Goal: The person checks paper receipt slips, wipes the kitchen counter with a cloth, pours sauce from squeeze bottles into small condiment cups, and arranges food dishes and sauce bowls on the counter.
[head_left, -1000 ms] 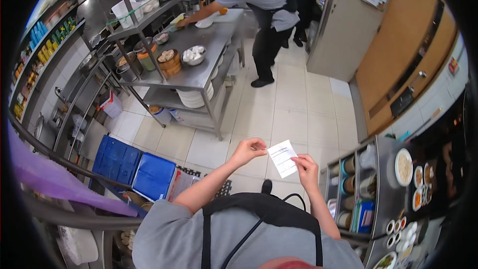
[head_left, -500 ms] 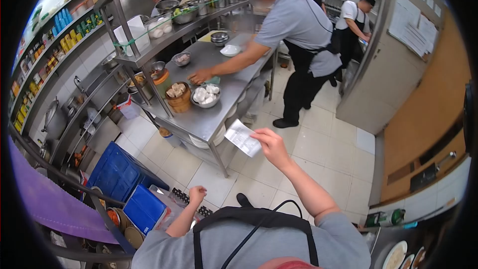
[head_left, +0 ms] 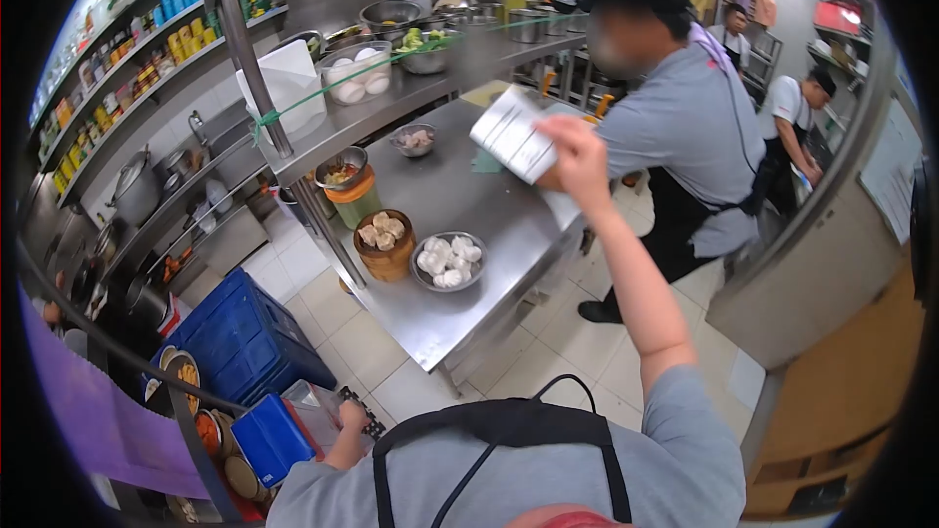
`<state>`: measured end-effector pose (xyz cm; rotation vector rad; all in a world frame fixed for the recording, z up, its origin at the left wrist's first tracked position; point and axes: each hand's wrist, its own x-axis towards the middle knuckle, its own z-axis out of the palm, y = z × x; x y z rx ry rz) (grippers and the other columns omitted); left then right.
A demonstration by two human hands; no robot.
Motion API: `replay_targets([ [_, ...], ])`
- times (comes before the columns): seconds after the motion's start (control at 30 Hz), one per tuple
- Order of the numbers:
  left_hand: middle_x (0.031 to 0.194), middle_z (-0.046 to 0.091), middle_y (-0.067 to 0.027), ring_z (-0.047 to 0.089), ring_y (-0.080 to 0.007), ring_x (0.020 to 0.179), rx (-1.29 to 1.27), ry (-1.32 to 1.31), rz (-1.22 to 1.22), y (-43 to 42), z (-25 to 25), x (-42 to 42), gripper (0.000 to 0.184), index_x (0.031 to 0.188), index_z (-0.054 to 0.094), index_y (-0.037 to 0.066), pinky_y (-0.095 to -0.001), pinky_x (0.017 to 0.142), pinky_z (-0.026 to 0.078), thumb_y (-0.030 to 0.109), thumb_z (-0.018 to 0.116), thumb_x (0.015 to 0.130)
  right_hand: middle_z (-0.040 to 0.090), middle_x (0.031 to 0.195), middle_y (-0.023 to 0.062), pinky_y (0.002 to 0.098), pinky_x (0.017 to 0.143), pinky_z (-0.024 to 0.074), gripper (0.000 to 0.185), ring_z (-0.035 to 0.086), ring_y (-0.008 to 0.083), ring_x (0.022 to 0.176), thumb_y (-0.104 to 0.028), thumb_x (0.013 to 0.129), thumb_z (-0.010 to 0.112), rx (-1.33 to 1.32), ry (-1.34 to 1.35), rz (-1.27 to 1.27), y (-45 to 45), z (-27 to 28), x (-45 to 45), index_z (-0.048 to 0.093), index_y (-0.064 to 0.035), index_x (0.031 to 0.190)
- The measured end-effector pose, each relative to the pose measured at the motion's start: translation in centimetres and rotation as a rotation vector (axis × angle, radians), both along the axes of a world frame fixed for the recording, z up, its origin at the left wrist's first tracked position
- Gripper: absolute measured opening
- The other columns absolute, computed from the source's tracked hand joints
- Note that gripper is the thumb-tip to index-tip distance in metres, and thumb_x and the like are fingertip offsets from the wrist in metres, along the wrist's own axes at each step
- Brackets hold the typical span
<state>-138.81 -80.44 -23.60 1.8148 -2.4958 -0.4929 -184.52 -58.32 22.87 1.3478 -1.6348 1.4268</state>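
My right hand [head_left: 579, 158] is raised ahead of me, its fingers pinching a white printed paper slip [head_left: 511, 134] at its right edge. The print is too blurred to read. My left hand [head_left: 353, 418] hangs low on the left with fingers loosely curled and nothing visible in them. Close by it are a blue lid [head_left: 269, 438] and a black patterned strip [head_left: 366, 411]. Beyond the slip, on the steel table, a metal bowl of white buns [head_left: 449, 262] stands beside a bamboo steamer of dumplings [head_left: 383, 242].
A co-worker in grey [head_left: 675, 108] leans over the far side of the steel table [head_left: 430, 318]. Overhead, a steel shelf [head_left: 381, 98] carries bowls and a tub of eggs [head_left: 357, 73]. On the floor at left sits a blue bin [head_left: 245, 337].
My right hand has lifted the slip up and forward over the table. My left hand has dropped lower and left. The co-worker's arm is drawn back from the bowls. The view has shifted.
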Motion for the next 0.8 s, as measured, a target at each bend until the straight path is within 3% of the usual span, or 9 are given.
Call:
replay_targets([
  [0.03,0.068,0.061,-0.0187,0.062,-0.0288,0.069,0.192,0.219,0.091,-1.2,-2.5,-0.5,0.013,0.065,0.065,0.001,-0.0332,0.066,0.05,0.007,0.054,0.068,0.059,0.089,0.0129,0.0262,0.075,0.0427,0.027,0.057,0.0229,0.084,0.007,0.07,0.045,-0.083,-0.111,0.107,-1.6,1.1,-3.1,0.063,-0.002,0.087],
  [0.1,0.067,0.061,-0.0183,0.062,-0.0284,0.069,0.132,0.232,0.126,-0.7,-2.8,-2.7,0.012,0.064,0.065,0.002,-0.0333,0.065,0.05,0.007,0.054,0.066,0.06,0.091,0.0079,0.0244,0.075,0.0405,0.024,0.053,0.0159,0.086,0.005,0.075,0.047,-0.228,-0.314,0.251,-4.9,3.0,-9.7,0.064,-0.0024,0.09],
  [0.13,0.067,0.061,-0.0179,0.062,-0.0281,0.068,0.079,0.23,0.138,0.4,-2.4,-3.5,0.011,0.063,0.065,0.002,-0.0334,0.065,0.05,0.006,0.054,0.065,0.058,0.097,0.0037,0.018,0.068,0.0387,0.028,0.051,0.0078,0.08,0.005,0.074,0.048,-0.254,-0.473,0.407,-6.6,3.9,-13.3,0.06,0.0003,0.1],
  [0.23,0.069,0.061,-0.0181,0.061,-0.0288,0.068,0.178,0.135,0.229,6.2,6.2,-7.3,0.011,0.063,0.065,0.003,-0.0341,0.065,0.049,0.007,0.055,0.064,0.059,0.096,0.0063,0.0164,0.059,0.0377,0.031,0.051,0.0076,0.07,0.007,0.075,0.045,-0.422,-0.642,0.58,-11.7,7.9,-21.4,0.058,0.0001,0.102],
  [0.27,0.068,0.061,-0.018,0.061,-0.0293,0.067,0.093,0.102,0.262,6.1,0.7,-6.3,0.01,0.062,0.064,0.003,-0.0344,0.064,0.049,0.009,0.056,0.064,0.06,0.095,0.0064,0.0164,0.056,0.0372,0.031,0.051,0.0072,0.066,0.008,0.075,0.045,-0.433,-0.681,0.585,-13.3,9.1,-23.7,0.058,0.0002,0.101],
  [0.37,0.068,0.061,-0.0163,0.06,-0.0298,0.064,0.045,0.134,0.411,11.2,-7.5,-3.3,0.008,0.061,0.063,0.005,-0.0365,0.06,0.048,0.013,0.062,0.06,0.061,0.092,0.0059,0.0173,0.051,0.0358,0.029,0.048,0.006,0.06,0.007,0.074,0.047,-0.43,-0.708,0.594,-18.9,11.5,-29.8,0.059,0.0008,0.1],
  [0.6,0.068,0.061,-0.0156,0.06,-0.0296,0.064,0.344,0.002,0.63,22.3,-5.4,-8.2,0.009,0.061,0.063,0.006,-0.0371,0.061,0.048,0.013,0.064,0.058,0.062,0.088,0.0069,0.0171,0.044,0.03,0.042,0.042,0.0034,0.051,0.014,0.061,0.037,-0.753,-0.697,0.428,-26.6,15.5,-42.0,0.063,-0.0003,0.092],
  [0.67,0.068,0.061,-0.0154,0.059,-0.0295,0.064,0.374,-0.005,0.667,24.9,-5.0,-9.3,0.009,0.061,0.063,0.006,-0.0372,0.061,0.047,0.014,0.064,0.057,0.063,0.086,0.0102,0.0189,0.057,0.0397,0.043,0.054,0.0111,0.065,0.015,0.059,0.034,-0.75,-0.672,0.385,-26.9,17.2,-42.1,0.063,0.0025,0.087],
  [0.8,0.068,0.06,-0.0151,0.059,-0.0294,0.064,0.386,-0.014,0.716,30.6,-4.7,-10.5,0.01,0.062,0.063,0.006,-0.0375,0.061,0.047,0.014,0.065,0.057,0.063,0.088,0.0102,0.0223,0.063,0.0424,0.041,0.055,0.0132,0.068,0.012,0.06,0.038,-0.74,-0.511,0.407,-29.0,18.4,-44.2,0.064,-0.0011,0.089],
])
